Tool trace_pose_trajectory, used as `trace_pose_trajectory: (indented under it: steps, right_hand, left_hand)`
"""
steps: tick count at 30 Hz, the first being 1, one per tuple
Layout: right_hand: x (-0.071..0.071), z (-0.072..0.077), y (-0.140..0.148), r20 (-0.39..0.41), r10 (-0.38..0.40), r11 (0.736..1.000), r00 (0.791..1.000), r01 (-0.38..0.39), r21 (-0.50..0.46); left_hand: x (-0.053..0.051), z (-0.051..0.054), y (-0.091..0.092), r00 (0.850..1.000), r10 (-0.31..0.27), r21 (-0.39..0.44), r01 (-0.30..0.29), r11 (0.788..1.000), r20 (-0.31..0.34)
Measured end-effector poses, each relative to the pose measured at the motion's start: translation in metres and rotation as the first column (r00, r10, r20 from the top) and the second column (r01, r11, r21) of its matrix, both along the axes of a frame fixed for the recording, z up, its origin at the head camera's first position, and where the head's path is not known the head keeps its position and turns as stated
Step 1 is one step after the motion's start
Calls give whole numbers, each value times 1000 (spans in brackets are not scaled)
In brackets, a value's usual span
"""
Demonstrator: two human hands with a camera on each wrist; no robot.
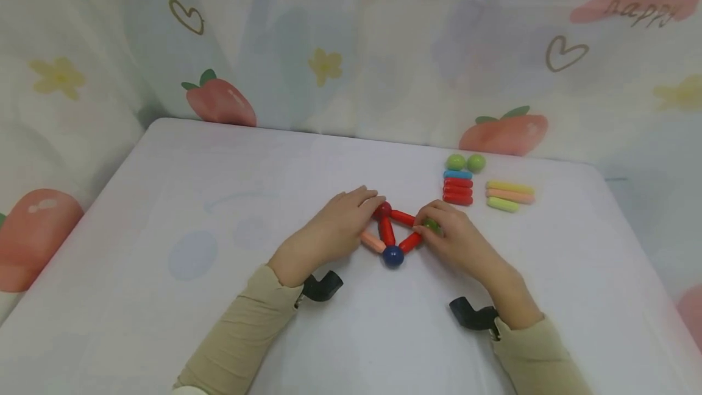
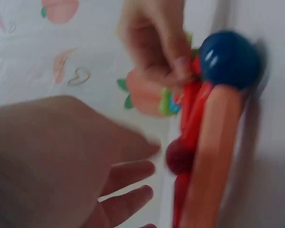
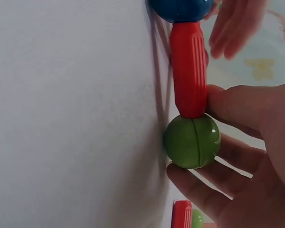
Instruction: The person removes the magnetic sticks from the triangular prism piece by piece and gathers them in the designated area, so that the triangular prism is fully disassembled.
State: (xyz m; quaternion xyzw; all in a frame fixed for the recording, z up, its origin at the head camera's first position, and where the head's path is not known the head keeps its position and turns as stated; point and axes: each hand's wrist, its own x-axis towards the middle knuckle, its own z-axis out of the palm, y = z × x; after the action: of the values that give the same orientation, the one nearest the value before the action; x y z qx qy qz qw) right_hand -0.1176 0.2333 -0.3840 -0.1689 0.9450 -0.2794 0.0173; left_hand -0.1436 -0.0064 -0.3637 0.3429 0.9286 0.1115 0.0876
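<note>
Red sticks (image 1: pixel 387 231) link a dark blue ball (image 1: pixel 392 256), a red ball (image 1: pixel 385 208) and a green ball (image 3: pixel 192 141) into a triangle lying on the white table. A peach stick (image 2: pixel 216 152) runs off the blue ball toward the left hand. The left hand (image 1: pixel 337 221) is beside the red ball; in the left wrist view its fingers are loosely extended, with a gap to the pieces. The right hand (image 3: pixel 256 156) grips the green ball, its thumb by the end of the red stick. The peach stick's far end is hidden under the left hand in the head view.
Behind the right hand lie two green balls (image 1: pixel 476 163), a blue stick (image 1: pixel 457 174) and several red sticks (image 1: pixel 457 191). Yellow (image 1: pixel 510 187), peach (image 1: pixel 510 195) and lime (image 1: pixel 502 204) sticks lie to their right. A printed cloth hangs along the table's back edge.
</note>
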Motion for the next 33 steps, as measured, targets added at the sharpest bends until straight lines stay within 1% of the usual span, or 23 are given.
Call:
trace_pose_trajectory:
  steps: [2,4,7,9,15,21,27,33]
  right_hand:
    - [1,0,0,14,1,1000,1000,-1,1]
    - [2,1,1,25,9,1000,1000,-9,5]
    - [4,4,0,37,24,999,999,-25,22]
    - [6,7,-1,46,40,999,998,-42,34]
    - [8,14,-2,88,76,996,993,-80,46]
    - [11,15,1,120,67,996,990,-74,47]
    - [11,14,4,114,75,995,991,-83,60]
    - [11,15,3,94,63,994,994,-71,80]
  left_hand:
    - [4,-4,8,999,-45,27,46,999,-17]
    - [9,-8,14,998,-60,30,60,998,-2]
    - [14,-14,19,999,-45,10,45,999,19]
    - [15,-17,21,999,-29,-9,30,1000,29]
    - [15,-25,21,1000,-24,-53,24,998,-12]
    - [16,-33,22,999,-32,-82,31,996,-16]
    - [16,-35,24,999,-27,-83,24,996,-38]
    - [17,-36,26,998,-31,-83,27,996,-47]
